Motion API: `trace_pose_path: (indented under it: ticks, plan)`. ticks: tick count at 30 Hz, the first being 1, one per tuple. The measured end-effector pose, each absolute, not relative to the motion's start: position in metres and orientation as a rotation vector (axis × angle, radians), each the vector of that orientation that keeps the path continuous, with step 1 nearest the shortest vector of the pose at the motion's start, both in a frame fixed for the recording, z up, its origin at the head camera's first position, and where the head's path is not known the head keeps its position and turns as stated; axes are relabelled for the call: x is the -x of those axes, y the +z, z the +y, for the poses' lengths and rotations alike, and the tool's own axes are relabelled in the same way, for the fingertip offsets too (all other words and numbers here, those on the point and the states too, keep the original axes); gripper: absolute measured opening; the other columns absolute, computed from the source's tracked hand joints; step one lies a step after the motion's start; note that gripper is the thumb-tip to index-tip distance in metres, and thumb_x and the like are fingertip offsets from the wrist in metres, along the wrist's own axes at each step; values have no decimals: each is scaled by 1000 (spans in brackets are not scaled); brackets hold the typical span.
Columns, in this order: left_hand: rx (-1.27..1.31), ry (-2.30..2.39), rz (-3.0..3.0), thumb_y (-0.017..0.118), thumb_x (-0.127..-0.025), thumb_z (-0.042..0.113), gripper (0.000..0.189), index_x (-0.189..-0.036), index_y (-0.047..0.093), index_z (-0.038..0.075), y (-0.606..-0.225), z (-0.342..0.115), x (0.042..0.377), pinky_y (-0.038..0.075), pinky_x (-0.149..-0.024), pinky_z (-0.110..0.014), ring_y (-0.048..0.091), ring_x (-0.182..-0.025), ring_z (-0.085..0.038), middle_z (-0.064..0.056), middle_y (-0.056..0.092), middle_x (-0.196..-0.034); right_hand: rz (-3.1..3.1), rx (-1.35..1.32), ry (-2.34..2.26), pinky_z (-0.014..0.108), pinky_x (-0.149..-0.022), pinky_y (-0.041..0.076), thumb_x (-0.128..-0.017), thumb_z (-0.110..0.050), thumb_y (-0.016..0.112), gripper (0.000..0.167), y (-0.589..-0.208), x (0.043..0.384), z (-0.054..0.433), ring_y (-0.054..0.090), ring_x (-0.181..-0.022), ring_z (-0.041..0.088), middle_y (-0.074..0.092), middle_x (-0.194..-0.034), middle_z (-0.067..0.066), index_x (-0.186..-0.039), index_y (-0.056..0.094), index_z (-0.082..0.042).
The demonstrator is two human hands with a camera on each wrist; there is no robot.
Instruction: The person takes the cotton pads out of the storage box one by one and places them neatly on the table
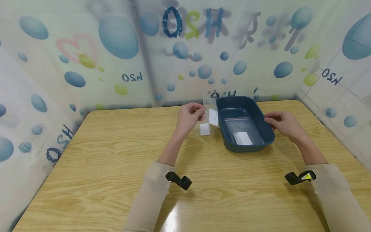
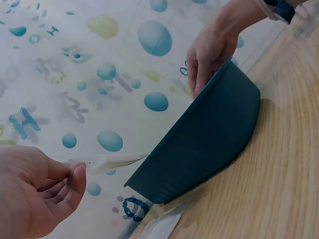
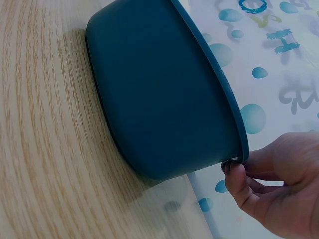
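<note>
Slippage seemed the chief risk: the left hand [image 1: 189,117], at nine o'clock of the blue tub [image 1: 247,148], pinched only an edge of a clear bag [image 1: 213,118], fingertips together. Its free end, close to the rim [image 3: 244,147], might have snagged there. The right hand [image 1: 283,124] clamped the rim between thumb and fingers at three o'clock; uneven pulling could have tipped the tub. Another bag [image 1: 204,129] lay on the table [image 1: 116,145], also toward nine.
</note>
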State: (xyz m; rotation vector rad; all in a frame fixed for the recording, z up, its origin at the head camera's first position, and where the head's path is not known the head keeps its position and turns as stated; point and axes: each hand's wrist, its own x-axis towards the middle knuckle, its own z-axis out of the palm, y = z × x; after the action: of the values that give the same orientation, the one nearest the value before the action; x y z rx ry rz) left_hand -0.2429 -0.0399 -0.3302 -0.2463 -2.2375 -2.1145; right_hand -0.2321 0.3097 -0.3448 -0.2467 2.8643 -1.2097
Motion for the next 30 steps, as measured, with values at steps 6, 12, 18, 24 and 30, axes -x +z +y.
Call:
trace_pose_path:
  ticks: [6, 12, 18, 24, 30]
  plan:
    - [194, -2127, -2260, 65, -98, 5, 14, -106, 70, -6, -330, -50, 247, 60, -72, -29, 64, -72, -14, -13, 67, -89, 2870, 239, -1198, 26, -65, 53, -108, -19, 51, 40, -345, 233, 309, 56, -73, 7, 66, -102, 18, -130, 56, 14]
    - [146, -2140, -2246, 65, -99, 5, 16, -108, 70, -7, -331, -61, 250, 59, -72, -28, 65, -73, -14, -14, 67, -90, 2871, 243, -1200, 26, -65, 53, -107, -18, 51, 40, -345, 233, 309, 57, -73, 7, 66, -101, 18, -130, 56, 14]
    - [105, -2180, -2227, 64, -99, 4, 17, -108, 68, -10, -338, -73, 257, 58, -71, -25, 64, -72, -13, -13, 66, -89, 2872, 253, -1203, 26, -64, 53, -107, -18, 51, 39, -346, 233, 310, 56, -74, 7, 65, -101, 19, -130, 57, 14]
    - [77, -2172, -2268, 64, -99, 4, 21, -112, 66, -12, -342, -84, 261, 58, -72, -25, 63, -73, -13, -12, 65, -90, 2875, 248, -1209, 27, -65, 53, -107, -18, 52, 38, -346, 232, 310, 57, -73, 8, 66, -100, 17, -129, 57, 14]
    - [29, -2162, -2304, 64, -99, 4, 22, -115, 66, -11, -343, -95, 262, 56, -71, -23, 62, -73, -12, -12, 65, -91, 2877, 250, -1212, 26, -64, 53, -107, -18, 51, 39, -346, 232, 310, 57, -74, 8, 65, -99, 17, -128, 57, 14]
